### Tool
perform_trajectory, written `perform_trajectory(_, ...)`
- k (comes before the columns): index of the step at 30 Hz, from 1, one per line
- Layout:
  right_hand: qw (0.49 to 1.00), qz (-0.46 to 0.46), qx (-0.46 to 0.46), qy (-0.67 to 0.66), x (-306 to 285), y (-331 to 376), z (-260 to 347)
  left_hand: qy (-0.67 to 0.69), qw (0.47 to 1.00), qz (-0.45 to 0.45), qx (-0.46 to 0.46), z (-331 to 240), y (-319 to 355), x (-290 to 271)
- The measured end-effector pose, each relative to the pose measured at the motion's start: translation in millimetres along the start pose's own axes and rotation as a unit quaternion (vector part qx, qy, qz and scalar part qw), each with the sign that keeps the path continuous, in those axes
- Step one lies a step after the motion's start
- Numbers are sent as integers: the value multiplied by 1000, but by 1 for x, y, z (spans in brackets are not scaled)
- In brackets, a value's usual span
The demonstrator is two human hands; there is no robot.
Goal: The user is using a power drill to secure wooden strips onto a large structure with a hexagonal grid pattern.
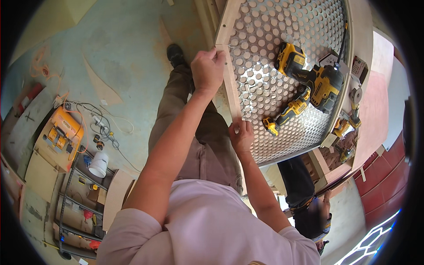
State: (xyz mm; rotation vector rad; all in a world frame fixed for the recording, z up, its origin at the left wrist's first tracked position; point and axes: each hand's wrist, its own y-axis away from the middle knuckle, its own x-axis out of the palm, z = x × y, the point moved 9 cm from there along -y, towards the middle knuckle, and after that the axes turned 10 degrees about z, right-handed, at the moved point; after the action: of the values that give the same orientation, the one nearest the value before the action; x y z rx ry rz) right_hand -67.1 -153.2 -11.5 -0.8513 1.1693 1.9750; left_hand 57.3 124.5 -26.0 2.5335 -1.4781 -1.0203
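The wooden strip lies along the left edge of a perforated metal top, its far end meeting another length of wood at a seam. The left hand is curled nearly closed, thumb and fingers pinching the strip just beside that seam. The right hand is loosely curled at the strip's near end, fingertips against the wood; whether it grips or only rests there, I cannot tell.

On the metal top, a large yellow-and-black power tool lies toward the curved right edge, and a slimmer yellow-and-black tool lies beside it, angled toward the near left corner. Another yellow tool sits just beyond the right edge.

Past the near edge shows another person's dark-trousered leg. Off to the left, on the greenish floor, are tangled cables, an orange machine, a white bucket and a black metal rack holding assorted items.
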Motion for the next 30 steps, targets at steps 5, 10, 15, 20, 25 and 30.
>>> perform_trajectory(5,1000,6,3,-24,1,1,-7,32,999,19,-14,-1,-1,1)
perform_trajectory(10,999,15,10,-27,2,1,-9,1,1000,25,-5,1,-1,4)
perform_trajectory(15,999,26,29,-25,4,2,-9,-13,1000,22,9,1,-2,5)
perform_trajectory(20,999,12,19,-28,0,2,-6,-36,999,36,8,1,-4,7)
perform_trajectory(25,999,23,4,-41,4,0,-4,-20,1000,21,7,5,-2,6)
perform_trajectory(30,999,33,15,-18,6,2,-11,-15,1000,20,-8,3,-1,9)
